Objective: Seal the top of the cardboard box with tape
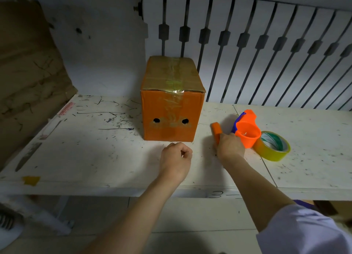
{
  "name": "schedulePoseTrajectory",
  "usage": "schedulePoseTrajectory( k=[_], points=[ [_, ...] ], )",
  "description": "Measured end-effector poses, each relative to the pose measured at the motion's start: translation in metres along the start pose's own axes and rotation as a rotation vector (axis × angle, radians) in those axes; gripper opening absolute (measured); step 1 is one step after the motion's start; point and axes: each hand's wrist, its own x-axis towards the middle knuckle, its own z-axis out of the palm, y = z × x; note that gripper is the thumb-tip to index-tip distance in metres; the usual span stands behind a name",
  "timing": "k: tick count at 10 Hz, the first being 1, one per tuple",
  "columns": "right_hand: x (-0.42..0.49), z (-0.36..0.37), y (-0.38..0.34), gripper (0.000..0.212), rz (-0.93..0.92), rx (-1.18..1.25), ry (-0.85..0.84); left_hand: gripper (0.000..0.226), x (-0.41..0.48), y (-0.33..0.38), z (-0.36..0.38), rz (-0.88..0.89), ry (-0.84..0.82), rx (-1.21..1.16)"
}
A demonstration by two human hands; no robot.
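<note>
An orange cardboard box point(172, 101) stands on the white table point(95, 154), its brown top flaps closed with a strip of clear tape running along the seam and down the front face. My left hand point(176, 158) rests as a loose fist on the table just in front of the box, holding nothing. My right hand point(229, 146) is closed around the handle of an orange tape dispenser point(245, 129) with a blue part, to the right of the box. A roll of yellowish tape point(272, 148) lies on the table against the dispenser's right side.
A sheet of brown cardboard point(28, 72) leans against the wall at the left. A white panel with dark metal bars point(266, 49) rises behind the table. A knife point(28, 156) lies near the table's left edge. A small yellow tape scrap point(31, 180) sticks to the front edge.
</note>
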Motion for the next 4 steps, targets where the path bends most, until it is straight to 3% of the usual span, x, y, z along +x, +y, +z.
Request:
schedulePoseTrajectory(
  k=[4],
  points=[
    [-0.022, -0.024, -0.008, 0.041, -0.036, 0.018, 0.049, 0.015, -0.009, 0.013, -0.018, -0.038, -0.002, -0.046]
  ],
)
